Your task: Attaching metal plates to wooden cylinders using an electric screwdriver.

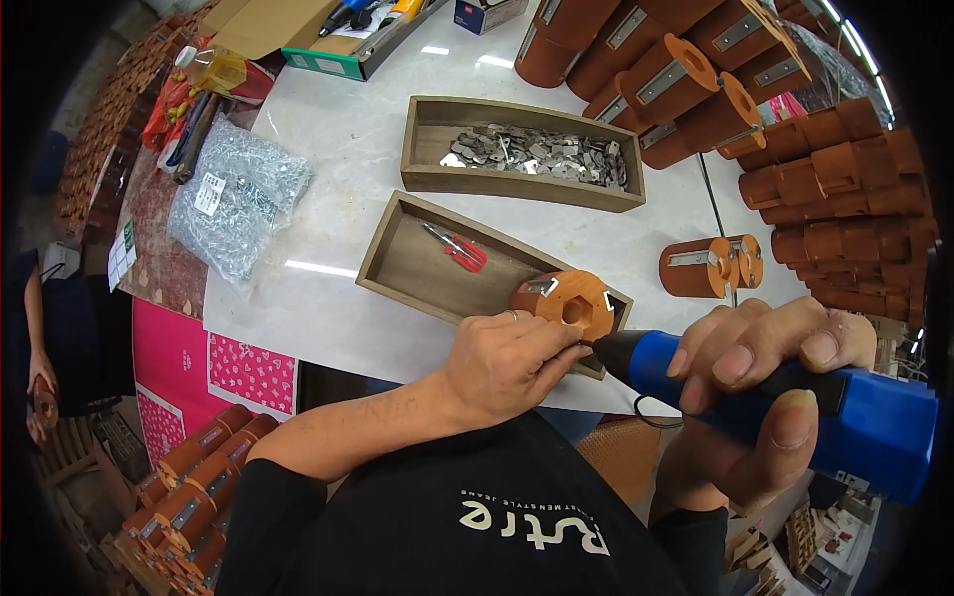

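Observation:
My right hand [765, 387] is wrapped around a blue and black electric screwdriver [855, 422], whose black nose points left. That nose meets the near side of an orange-brown wooden cylinder [593, 298] with a hole in its end and small metal plates set in it. My left hand [507, 363], fingers curled, grips the cylinder's near side, its fingertips close to the screwdriver's tip. Whether a screw sits between those fingertips is hidden. The cylinder rests over the right end of a long wooden box [397, 268], in which a red-handled screwdriver [464, 253] lies.
Behind stands a second wooden box [417, 149] with many small metal plates [556, 154]. Two cylinders [696, 268] lie to the right, before stacked cylinders [835, 179]. A bubble-wrap bag [238, 194] and an open carton [328, 60] are left. Another person's hand [40, 377] holds a cylinder.

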Demonstrator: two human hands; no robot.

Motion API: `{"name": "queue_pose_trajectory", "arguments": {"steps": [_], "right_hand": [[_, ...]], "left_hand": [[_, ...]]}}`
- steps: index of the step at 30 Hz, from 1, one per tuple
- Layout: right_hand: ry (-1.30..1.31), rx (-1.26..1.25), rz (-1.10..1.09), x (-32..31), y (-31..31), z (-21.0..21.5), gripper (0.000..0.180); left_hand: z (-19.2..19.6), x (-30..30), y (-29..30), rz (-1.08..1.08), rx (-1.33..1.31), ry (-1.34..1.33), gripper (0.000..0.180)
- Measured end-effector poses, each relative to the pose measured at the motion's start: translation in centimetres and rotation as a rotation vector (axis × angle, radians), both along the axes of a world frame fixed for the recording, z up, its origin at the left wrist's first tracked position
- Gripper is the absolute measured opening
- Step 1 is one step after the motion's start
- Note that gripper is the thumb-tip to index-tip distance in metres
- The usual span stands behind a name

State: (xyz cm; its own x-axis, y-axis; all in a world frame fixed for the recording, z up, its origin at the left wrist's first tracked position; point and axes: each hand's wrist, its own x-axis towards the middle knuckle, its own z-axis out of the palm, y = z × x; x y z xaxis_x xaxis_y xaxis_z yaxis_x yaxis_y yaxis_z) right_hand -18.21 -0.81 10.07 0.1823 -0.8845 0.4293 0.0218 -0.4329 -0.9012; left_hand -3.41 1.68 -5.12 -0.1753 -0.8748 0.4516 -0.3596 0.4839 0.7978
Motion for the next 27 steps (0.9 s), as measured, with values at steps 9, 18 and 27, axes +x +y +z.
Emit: {"name": "queue_pose_trajectory", "arguments": {"steps": [9, 18, 27], "right_hand": [[0.05, 0.051, -0.004, 0.6, 0.1, 0.2, 0.033], [0.009, 0.015, 0.007, 1.0, -0.1, -0.5, 0.033], [-0.025, -0.01, 0.045, 0.7, -0.6, -1.1, 0.033]], "left_hand": [[-0.2, 0.3, 0.1, -0.013, 0.047, 0.004, 0.029], [0.1, 0.7, 0.2, -0.055, 0.088, -0.039, 0.036], [-0.1, 0.7, 0.0, -0.064, 0.089, -0.049, 0.035]]}}
